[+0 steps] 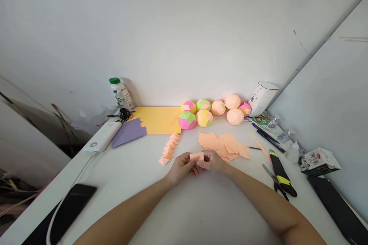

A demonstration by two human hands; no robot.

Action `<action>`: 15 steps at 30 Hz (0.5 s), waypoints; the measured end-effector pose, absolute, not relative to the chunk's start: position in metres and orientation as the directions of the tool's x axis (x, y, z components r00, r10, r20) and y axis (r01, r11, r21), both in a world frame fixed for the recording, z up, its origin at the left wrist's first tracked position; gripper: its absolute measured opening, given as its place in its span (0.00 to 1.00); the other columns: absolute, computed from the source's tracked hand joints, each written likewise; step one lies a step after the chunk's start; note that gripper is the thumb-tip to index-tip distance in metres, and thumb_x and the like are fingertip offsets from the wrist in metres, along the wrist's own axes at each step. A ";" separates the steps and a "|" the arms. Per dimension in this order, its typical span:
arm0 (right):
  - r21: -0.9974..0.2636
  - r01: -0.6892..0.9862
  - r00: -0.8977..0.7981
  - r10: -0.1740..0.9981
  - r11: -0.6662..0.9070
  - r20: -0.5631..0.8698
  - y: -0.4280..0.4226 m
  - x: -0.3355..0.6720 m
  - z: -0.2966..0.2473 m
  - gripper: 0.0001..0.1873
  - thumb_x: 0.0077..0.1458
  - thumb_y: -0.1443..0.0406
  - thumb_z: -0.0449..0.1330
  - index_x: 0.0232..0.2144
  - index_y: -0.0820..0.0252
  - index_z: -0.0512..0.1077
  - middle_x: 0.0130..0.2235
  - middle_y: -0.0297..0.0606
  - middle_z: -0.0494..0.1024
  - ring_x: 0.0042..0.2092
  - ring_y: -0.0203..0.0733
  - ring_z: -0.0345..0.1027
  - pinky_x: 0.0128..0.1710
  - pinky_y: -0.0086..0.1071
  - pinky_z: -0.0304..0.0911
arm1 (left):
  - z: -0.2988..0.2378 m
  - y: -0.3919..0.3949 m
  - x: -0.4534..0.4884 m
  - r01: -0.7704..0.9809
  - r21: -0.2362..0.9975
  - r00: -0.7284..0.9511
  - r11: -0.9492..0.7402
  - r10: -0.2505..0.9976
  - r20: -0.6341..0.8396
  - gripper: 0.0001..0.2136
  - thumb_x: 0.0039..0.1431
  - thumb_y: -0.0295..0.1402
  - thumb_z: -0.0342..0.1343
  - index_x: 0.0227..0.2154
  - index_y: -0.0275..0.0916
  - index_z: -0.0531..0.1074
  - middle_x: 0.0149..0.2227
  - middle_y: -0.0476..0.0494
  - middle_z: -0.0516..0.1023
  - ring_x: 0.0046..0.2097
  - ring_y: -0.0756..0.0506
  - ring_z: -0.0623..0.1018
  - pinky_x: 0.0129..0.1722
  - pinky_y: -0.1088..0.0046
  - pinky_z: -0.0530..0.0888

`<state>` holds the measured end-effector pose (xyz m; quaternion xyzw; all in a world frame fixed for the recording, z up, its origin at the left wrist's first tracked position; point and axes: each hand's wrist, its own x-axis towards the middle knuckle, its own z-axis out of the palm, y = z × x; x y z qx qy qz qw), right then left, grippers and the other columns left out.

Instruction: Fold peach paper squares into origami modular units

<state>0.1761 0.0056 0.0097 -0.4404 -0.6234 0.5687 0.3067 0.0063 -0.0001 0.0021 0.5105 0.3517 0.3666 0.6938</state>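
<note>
A small piece of peach paper is held between both hands above the middle of the white table. My left hand is closed on its left end, thumb in front. On the right end, my right hand pinches the same piece. Just left of the hands, several folded peach paper pieces lie overlapping in a slanting row. Behind my right hand is a loose spread of flat peach paper pieces. Farther back, several many-sided paper balls in peach, pink, yellow and green sit against the wall.
Yellow card and purple card lie back left, near a green-capped bottle and a white power bank. A phone is front left. Scissors, a utility knife and a small carton are at right.
</note>
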 end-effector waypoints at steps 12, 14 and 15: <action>-0.963 0.270 -0.431 0.890 -0.031 -0.149 0.008 0.176 0.016 0.04 0.43 0.69 0.55 0.20 0.62 0.63 0.21 0.31 0.70 0.22 0.32 0.62 0.20 0.25 0.55 | 0.002 -0.010 0.010 0.000 0.998 0.378 0.055 0.924 -0.051 0.14 0.54 0.45 0.52 0.26 0.37 0.67 0.20 0.48 0.75 0.22 0.48 0.75 0.24 0.72 0.74; -0.969 0.244 -0.445 0.883 -0.043 -0.151 0.009 0.178 0.018 0.03 0.43 0.70 0.54 0.20 0.62 0.64 0.20 0.31 0.70 0.22 0.31 0.62 0.20 0.24 0.55 | 0.003 -0.010 0.010 -0.014 0.998 0.371 0.067 0.927 -0.057 0.15 0.54 0.45 0.52 0.26 0.36 0.67 0.21 0.47 0.75 0.23 0.49 0.75 0.24 0.72 0.74; -0.971 0.234 -0.453 0.878 -0.054 -0.158 0.010 0.180 0.019 0.02 0.43 0.71 0.54 0.21 0.62 0.64 0.20 0.30 0.70 0.21 0.31 0.62 0.20 0.24 0.55 | 0.003 -0.010 0.010 -0.026 0.997 0.369 0.074 0.928 -0.059 0.15 0.54 0.45 0.53 0.26 0.36 0.67 0.22 0.47 0.75 0.22 0.49 0.75 0.24 0.72 0.73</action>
